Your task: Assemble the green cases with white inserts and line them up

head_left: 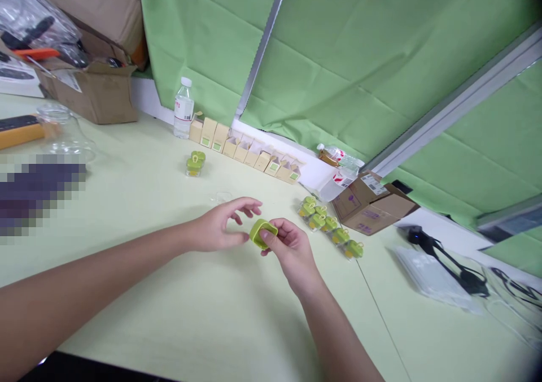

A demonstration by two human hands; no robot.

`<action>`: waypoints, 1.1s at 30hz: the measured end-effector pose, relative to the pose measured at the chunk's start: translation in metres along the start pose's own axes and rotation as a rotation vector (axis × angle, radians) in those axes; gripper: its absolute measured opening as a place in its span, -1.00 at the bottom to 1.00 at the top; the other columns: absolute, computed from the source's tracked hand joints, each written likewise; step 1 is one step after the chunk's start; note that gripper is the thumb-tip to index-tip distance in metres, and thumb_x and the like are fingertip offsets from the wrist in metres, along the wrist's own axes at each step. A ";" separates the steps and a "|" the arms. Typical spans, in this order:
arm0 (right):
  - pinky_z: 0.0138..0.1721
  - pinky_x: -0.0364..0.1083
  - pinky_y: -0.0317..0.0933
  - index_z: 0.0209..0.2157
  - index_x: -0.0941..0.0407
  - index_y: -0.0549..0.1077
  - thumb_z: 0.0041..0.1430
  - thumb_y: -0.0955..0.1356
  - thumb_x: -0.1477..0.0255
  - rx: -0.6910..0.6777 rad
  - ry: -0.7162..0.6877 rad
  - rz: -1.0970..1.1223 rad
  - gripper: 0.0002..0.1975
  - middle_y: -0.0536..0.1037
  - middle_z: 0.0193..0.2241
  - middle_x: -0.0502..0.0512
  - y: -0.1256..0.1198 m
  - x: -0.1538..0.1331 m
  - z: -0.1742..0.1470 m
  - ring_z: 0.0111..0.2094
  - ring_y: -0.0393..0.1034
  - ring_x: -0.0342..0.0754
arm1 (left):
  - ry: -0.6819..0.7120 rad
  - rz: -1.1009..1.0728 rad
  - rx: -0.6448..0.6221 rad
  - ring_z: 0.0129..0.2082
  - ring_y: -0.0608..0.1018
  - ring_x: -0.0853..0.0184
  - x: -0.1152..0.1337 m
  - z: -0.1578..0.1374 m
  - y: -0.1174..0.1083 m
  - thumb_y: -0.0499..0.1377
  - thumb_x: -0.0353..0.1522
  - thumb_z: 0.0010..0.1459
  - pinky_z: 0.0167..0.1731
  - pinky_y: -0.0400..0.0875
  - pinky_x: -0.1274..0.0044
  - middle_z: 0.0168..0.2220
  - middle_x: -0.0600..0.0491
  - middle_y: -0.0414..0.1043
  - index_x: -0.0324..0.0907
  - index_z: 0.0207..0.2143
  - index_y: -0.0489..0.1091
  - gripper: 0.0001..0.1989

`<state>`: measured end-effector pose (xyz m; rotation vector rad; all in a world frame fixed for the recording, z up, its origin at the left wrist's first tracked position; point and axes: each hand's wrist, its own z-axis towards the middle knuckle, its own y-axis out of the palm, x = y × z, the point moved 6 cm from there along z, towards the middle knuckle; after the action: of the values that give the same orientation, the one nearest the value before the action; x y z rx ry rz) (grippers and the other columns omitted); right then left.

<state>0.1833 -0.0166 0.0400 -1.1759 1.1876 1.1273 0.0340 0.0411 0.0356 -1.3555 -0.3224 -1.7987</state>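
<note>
My right hand (292, 249) grips a small green lid (257, 231), thumb pressed inside its hollow side. Close on its left, my left hand (218, 224) has its fingers apart and curved, with the thumb tip at or near the lid's edge; whether it touches I cannot tell. A faint clear piece, perhaps a small container (222, 197), lies on the table just behind my left hand. Farther back stand small clear containers with green lids (195, 164). More green-lidded containers (332, 226) form a cluster to the right of my hands.
A row of small beige boxes (243, 149) lines the back of the table beside a water bottle (183, 111). Bottles (341, 173) and a cardboard box (370, 201) stand back right. Cables and a clear plastic pack (427, 274) lie right; a glass jug (63, 130) is left.
</note>
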 end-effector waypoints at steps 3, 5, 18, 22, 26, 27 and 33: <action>-0.51 -0.17 0.21 -0.43 0.13 0.46 0.01 0.51 0.32 0.006 0.010 -0.082 -0.78 0.50 -0.50 -0.01 0.000 0.005 0.002 -0.49 0.31 -0.15 | 0.144 0.239 -0.063 0.24 0.30 0.11 0.013 -0.004 0.011 0.33 -0.38 0.04 0.18 0.25 0.25 0.25 -0.08 0.22 -0.02 0.30 0.08 -0.20; -0.51 -0.17 0.19 -0.43 0.13 0.48 0.01 0.50 0.35 -0.023 -0.004 -0.092 -0.81 0.47 -0.52 -0.04 0.004 0.007 0.003 -0.50 0.30 -0.16 | 0.237 0.320 -0.079 0.19 0.36 0.14 0.018 -0.004 0.018 0.30 -0.38 0.10 0.17 0.28 0.27 0.18 -0.07 0.33 -0.04 0.25 0.17 -0.32; -0.38 -0.08 0.29 -0.37 0.12 0.54 0.04 0.48 0.29 -0.108 -0.006 -0.124 -0.81 0.57 -0.45 0.04 0.018 0.022 0.004 -0.43 0.43 -0.06 | 0.272 0.337 -0.042 0.13 0.44 0.17 0.008 -0.005 0.024 0.22 -0.51 0.05 0.10 0.36 0.34 0.11 -0.02 0.43 -0.08 0.08 0.36 -0.49; -0.35 -0.04 0.33 -0.21 0.09 0.56 0.13 0.42 0.24 -0.042 -0.081 -0.252 -0.75 0.62 -0.32 0.11 0.000 0.014 0.007 -0.32 0.48 0.01 | 0.184 0.413 0.044 -0.04 0.54 0.21 0.006 -0.001 0.010 0.23 -0.40 0.12 -0.02 0.41 0.39 -0.05 0.02 0.53 -0.10 -0.04 0.41 -0.69; -0.01 0.14 0.30 -0.07 0.07 0.52 0.18 0.38 0.31 0.221 -0.342 -0.766 -0.71 0.56 -0.04 0.22 -0.034 0.002 0.011 0.03 0.39 0.17 | 0.037 0.495 0.126 -0.16 0.55 0.24 0.000 0.000 -0.008 0.25 -0.21 0.14 -0.14 0.42 0.43 -0.13 0.06 0.54 -0.08 -0.07 0.41 -0.69; 0.09 0.19 0.23 -0.01 0.08 0.50 0.17 0.38 0.34 0.197 -0.384 -0.882 -0.66 0.51 0.05 0.25 -0.035 0.004 0.013 0.12 0.32 0.21 | 0.028 0.513 0.131 -0.15 0.55 0.24 -0.001 0.000 -0.010 0.25 -0.19 0.15 -0.13 0.42 0.43 -0.13 0.06 0.54 -0.08 -0.06 0.41 -0.68; 0.01 0.13 0.27 0.00 0.07 0.47 0.18 0.34 0.45 0.028 -0.312 -1.048 -0.66 0.57 -0.09 0.22 -0.032 0.029 0.023 -0.03 0.41 0.15 | 0.079 0.621 0.060 -0.23 0.56 0.25 -0.007 -0.001 -0.005 0.23 -0.13 0.16 -0.21 0.39 0.45 -0.20 0.05 0.53 -0.07 0.00 0.37 -0.60</action>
<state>0.2187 0.0046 0.0133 -1.2840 0.2312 0.4437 0.0302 0.0461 0.0305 -1.1714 0.0865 -1.3033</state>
